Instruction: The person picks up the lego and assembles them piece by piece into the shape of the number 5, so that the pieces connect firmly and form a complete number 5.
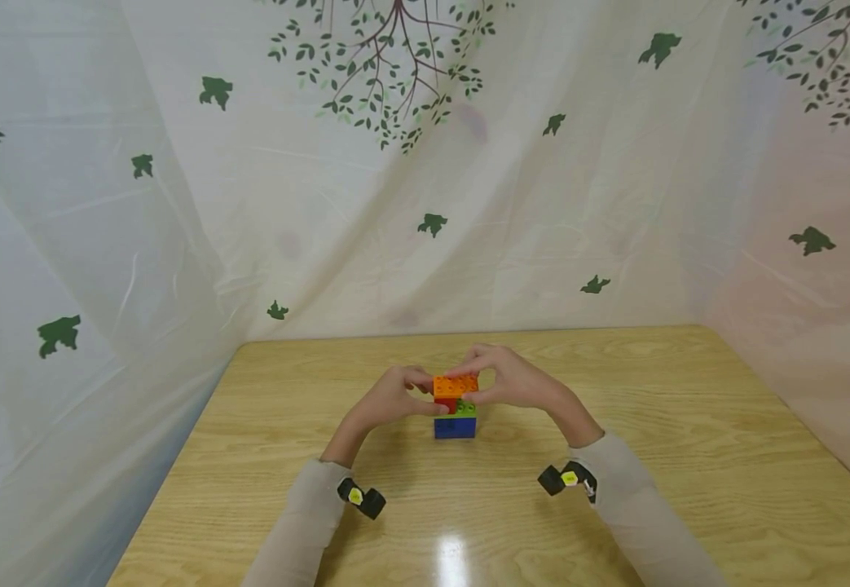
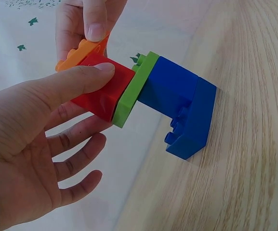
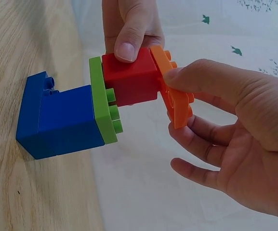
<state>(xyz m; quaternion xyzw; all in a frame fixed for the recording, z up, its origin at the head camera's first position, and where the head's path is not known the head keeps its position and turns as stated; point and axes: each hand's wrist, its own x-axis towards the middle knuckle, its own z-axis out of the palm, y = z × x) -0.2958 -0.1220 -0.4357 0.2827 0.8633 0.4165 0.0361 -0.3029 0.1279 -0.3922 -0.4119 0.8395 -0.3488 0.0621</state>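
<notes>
A small stack of toy building bricks stands on the table between both hands. Blue bricks form its base, with a flat green brick on top. On part of the green brick sits a red brick, leaving several green studs bare. My left hand pinches the red brick, thumb on its near side. My right hand pinches a flat orange brick against the red brick's top; whether it is fully seated I cannot tell. The hands hide part of both upper bricks.
The wooden table reaches back to a pale curtain printed with leaves and branches. More curtain hangs at the left and right. Black cameras are strapped at both wrists over light sleeves.
</notes>
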